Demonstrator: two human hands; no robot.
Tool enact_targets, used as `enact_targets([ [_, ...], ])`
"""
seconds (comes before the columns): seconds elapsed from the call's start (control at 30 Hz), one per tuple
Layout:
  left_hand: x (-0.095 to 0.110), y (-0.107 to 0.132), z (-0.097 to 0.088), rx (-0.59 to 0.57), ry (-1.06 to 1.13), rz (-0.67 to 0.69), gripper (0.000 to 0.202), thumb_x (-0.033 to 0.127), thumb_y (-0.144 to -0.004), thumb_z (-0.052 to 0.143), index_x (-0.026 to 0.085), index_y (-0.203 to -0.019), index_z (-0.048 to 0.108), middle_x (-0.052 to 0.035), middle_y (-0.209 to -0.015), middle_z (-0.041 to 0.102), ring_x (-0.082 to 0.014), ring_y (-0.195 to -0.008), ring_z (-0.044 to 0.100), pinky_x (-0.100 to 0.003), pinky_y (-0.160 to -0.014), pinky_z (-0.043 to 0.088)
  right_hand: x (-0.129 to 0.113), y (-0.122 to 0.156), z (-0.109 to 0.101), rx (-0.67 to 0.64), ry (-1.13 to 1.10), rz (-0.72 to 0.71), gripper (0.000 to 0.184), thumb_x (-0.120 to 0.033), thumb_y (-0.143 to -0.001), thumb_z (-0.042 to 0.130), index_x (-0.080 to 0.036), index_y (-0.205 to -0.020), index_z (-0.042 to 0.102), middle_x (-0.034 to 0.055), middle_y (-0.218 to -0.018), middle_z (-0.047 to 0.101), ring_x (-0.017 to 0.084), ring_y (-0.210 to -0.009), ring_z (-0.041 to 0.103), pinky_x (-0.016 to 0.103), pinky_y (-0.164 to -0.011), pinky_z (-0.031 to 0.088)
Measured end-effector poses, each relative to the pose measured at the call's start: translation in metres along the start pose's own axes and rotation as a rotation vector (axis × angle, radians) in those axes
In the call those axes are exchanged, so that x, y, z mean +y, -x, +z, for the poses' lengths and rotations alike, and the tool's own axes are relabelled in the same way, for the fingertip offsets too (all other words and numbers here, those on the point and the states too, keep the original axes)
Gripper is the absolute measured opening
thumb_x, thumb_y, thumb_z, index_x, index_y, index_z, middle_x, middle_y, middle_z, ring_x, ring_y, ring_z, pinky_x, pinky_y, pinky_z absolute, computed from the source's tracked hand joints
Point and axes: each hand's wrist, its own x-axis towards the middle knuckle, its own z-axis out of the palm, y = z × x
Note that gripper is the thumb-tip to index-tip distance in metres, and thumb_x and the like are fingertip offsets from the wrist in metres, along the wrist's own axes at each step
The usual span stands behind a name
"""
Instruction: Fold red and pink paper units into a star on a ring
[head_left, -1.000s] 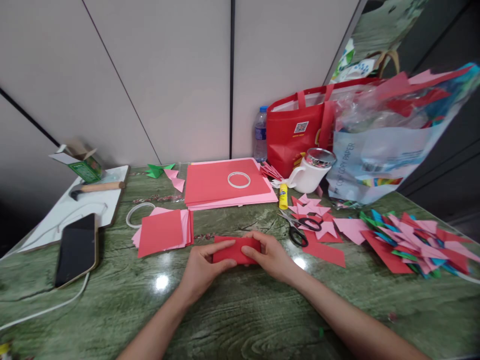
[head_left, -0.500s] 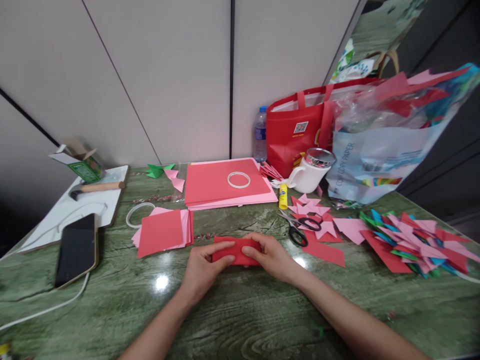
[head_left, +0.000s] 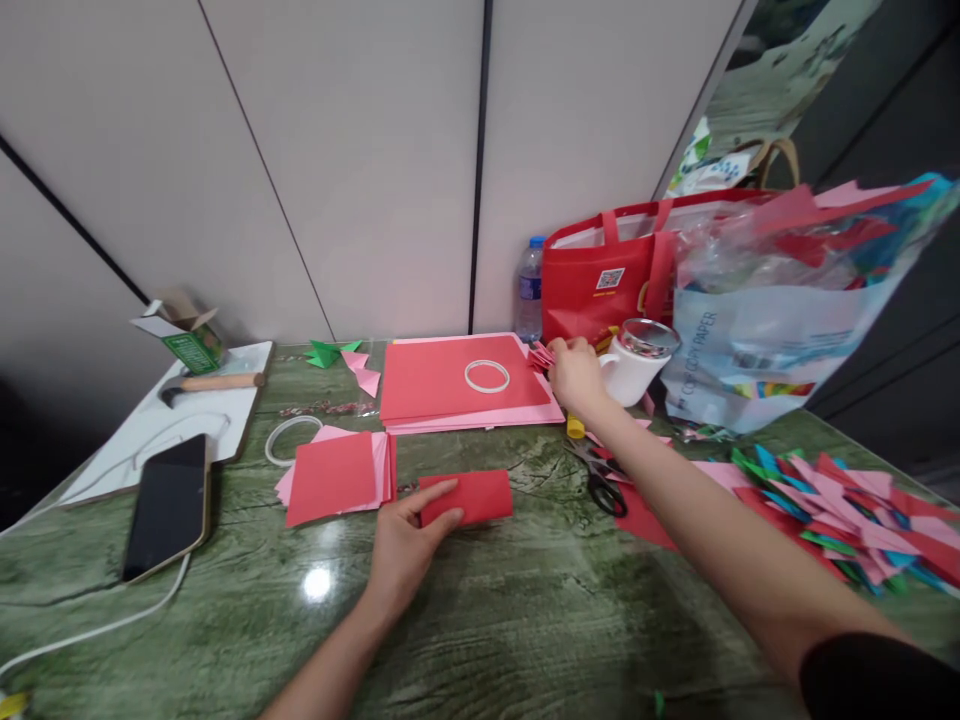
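Note:
My left hand (head_left: 409, 535) pinches the left end of a folded red paper (head_left: 480, 497) between thumb and fingers, just above the table. My right hand (head_left: 576, 375) is stretched out to the back, beside the white mug (head_left: 637, 375). Its fingers are curled downward at a small bundle of folded red and pink paper pieces (head_left: 540, 357); the fingertips are hidden, so what they grip cannot be made out. Under the right forearm lie black-handled scissors (head_left: 604, 490) and a partly covered yellow glue stick (head_left: 575, 428).
Large red and pink sheets (head_left: 435, 380) bear a tape roll (head_left: 487, 377). Red and pink squares (head_left: 334, 478) lie left, near a phone (head_left: 169, 505) and a hammer (head_left: 217, 382). Colourful paper pieces (head_left: 847, 510) are heaped right. Behind stand a bottle (head_left: 529, 290) and a red bag (head_left: 581, 290).
My right hand has let go of the folded red paper and moved back and right to the paper bundle by the mug. My left hand still holds the paper. The view has shifted slightly.

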Motion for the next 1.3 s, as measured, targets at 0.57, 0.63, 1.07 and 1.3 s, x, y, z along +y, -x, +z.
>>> enact_targets([
  [0.57, 0.0, -0.002, -0.006, 0.082, 0.026, 0.015, 0.034, 0.025, -0.061, 0.074, 0.019, -0.094, 0.073, -0.0046, -0.094, 0.074, -0.0242, -0.091, 0.066, -0.032, -0.084, 0.049, 0.008, -0.036, 0.008, 0.0, 0.022, 0.081, 0.024, -0.009, -0.083, 0.045, -0.002, -0.104, 0.055, 0.0266, -0.092, 0.066, 0.032, -0.092, 0.064, 0.038, -0.075, 0.046],
  [0.63, -0.003, -0.004, -0.007, 0.13, 0.068, 0.028, 0.037, 0.027, -0.061, 0.074, 0.018, -0.096, 0.072, -0.0051, -0.095, 0.073, -0.0241, -0.093, 0.065, -0.032, -0.086, 0.049, 0.012, -0.022, -0.003, 0.03, -0.096, 0.083, 0.026, -0.015, -0.083, 0.045, -0.008, -0.107, 0.055, 0.0198, -0.091, 0.068, 0.028, -0.089, 0.065, 0.034, -0.073, 0.047],
  [1.07, 0.003, 0.0, -0.001, 0.104, 0.257, -0.006, 0.041, 0.026, -0.056, 0.077, 0.018, -0.096, 0.072, -0.0042, -0.094, 0.073, -0.0215, -0.08, 0.068, -0.033, -0.074, 0.056, -0.003, 0.121, 0.005, -0.044, -0.901, -0.056, 0.02, -0.022, -0.077, 0.056, -0.017, -0.094, 0.064, 0.0123, -0.102, 0.066, 0.026, -0.098, 0.061, 0.042, -0.086, 0.048],
  [1.3, 0.005, 0.011, 0.002, -0.08, -0.063, 0.17, 0.026, 0.02, -0.063, 0.07, 0.022, -0.089, 0.074, -0.0025, -0.092, 0.074, -0.0218, -0.086, 0.067, -0.031, -0.084, 0.05, -0.04, 0.16, -0.014, -0.217, -1.188, -0.278, 0.039, -0.031, -0.074, 0.066, -0.023, -0.111, 0.056, 0.0087, -0.118, 0.058, 0.024, -0.111, 0.054, 0.038, -0.091, 0.046],
])
